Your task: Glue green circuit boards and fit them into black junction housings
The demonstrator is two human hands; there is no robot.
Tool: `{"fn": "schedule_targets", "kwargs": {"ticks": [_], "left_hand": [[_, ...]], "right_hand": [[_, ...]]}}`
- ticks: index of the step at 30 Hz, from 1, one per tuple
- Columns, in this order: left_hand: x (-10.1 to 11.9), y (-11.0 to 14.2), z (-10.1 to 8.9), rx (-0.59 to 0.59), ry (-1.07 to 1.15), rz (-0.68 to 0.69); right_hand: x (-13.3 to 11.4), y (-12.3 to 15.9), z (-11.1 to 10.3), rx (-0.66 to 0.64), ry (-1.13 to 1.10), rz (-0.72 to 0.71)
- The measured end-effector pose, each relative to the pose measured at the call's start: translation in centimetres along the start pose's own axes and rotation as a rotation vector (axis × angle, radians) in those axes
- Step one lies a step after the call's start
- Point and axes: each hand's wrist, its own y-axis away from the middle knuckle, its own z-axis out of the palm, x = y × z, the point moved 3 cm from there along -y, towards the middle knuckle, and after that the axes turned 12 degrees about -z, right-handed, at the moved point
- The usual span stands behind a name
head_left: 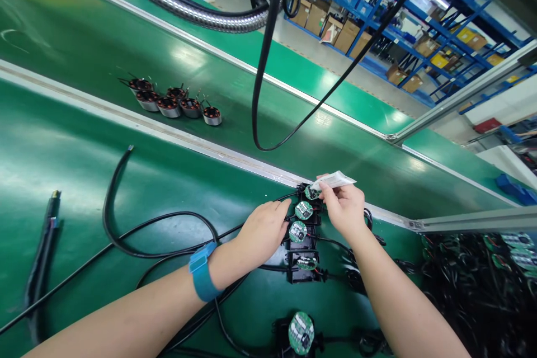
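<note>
My right hand (344, 204) pinches a white squeeze tube (338, 179), its narrow end over the farthest round green circuit board (312, 192). My left hand (265, 229) has its fingers and thumb around the left end of a black housing (318, 217); the exact contact is partly hidden. A teal wrist strap (202, 268) is on my left wrist. In the same row, more round circuit boards (297, 231) sit on black housings, and the nearest board there (307, 263) is tilted. Closer to me lies another circuit board (301, 333) on its black housing.
Black cables (176, 213) loop across the green bench at left. Several copper-wound motor stators (169, 106) stand beyond the metal rail (226, 155). A black cord (257, 95) and metal conduit (201, 18) hang above. Cabled parts (474, 291) pile up at right.
</note>
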Motion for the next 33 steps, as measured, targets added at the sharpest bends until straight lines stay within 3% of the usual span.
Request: {"fn": "schedule_targets", "kwargs": {"ticks": [6, 19, 26, 33], "left_hand": [[0.2, 0.0, -0.1, -0.023, -0.034, 0.014], [0.2, -0.1, -0.2, -0.003, -0.03, 0.034], [0.2, -0.1, -0.1, -0.027, -0.037, 0.024], [0.3, -0.1, -0.3, -0.063, -0.042, 0.007]], "right_hand": [[-0.3, 0.0, 0.6, -0.077, 0.074, -0.076], [-0.4, 1.0, -0.1, -0.106, 0.113, -0.114], [-0.2, 1.1, -1.0, -0.02, 0.102, -0.108], [0.1, 0.4, -0.5, 0.022, 0.093, -0.089]]}}
